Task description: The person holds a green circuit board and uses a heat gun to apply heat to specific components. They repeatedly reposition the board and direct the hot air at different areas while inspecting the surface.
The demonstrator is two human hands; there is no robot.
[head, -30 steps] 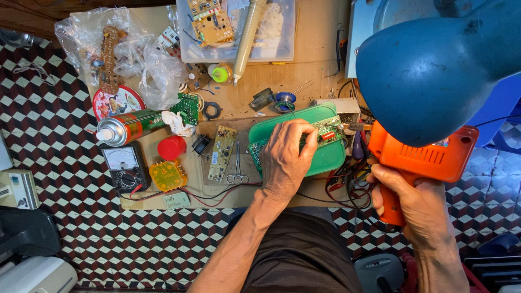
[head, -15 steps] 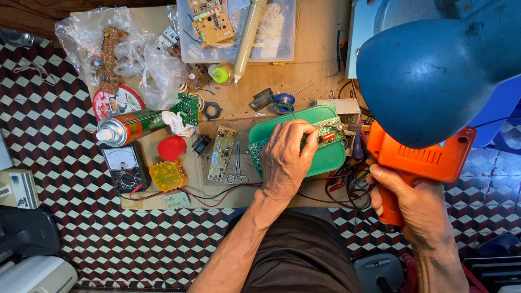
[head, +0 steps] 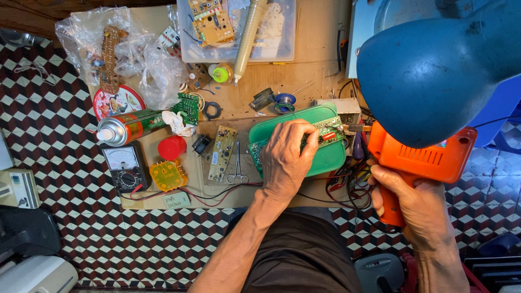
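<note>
The left hand (head: 286, 157) is lying palm-down over a green circuit board (head: 325, 133), its fingers curled and pinning the board against a green plastic tray (head: 331, 157) on the table (head: 304, 76). The board is lying crosswise, its long axis running from the left hand's wrist side out toward the right hand, with the uncovered end poking past the fingertips.

The right hand (head: 412, 203) is closed tight around the grip of an orange soldering gun (head: 423, 157), just to the right of the tray. The gun's nose is pointing left, straight at the exposed end of the board, and its tip appears to be touching or just short of it; a blue lamp shade (head: 434, 70) is cutting off part of the gun's body, so the exact contact is hard to tell. The left hand is the one on the board; the right is reaching it only through the tool.

Left of the left hand, small scissors (head: 237, 171) and a second narrow circuit board (head: 222, 154) are lying side by side, and farther out a red cap (head: 172, 147), a yellow square part (head: 167, 174), a multimeter (head: 125, 168) and a spray can (head: 127, 127) on its side. Beyond the hands, a clear plastic box (head: 239, 49) is holding more boards. The table is a worn wooden top, crowded, standing on a floor of checkered tiles (head: 49, 119).
</note>
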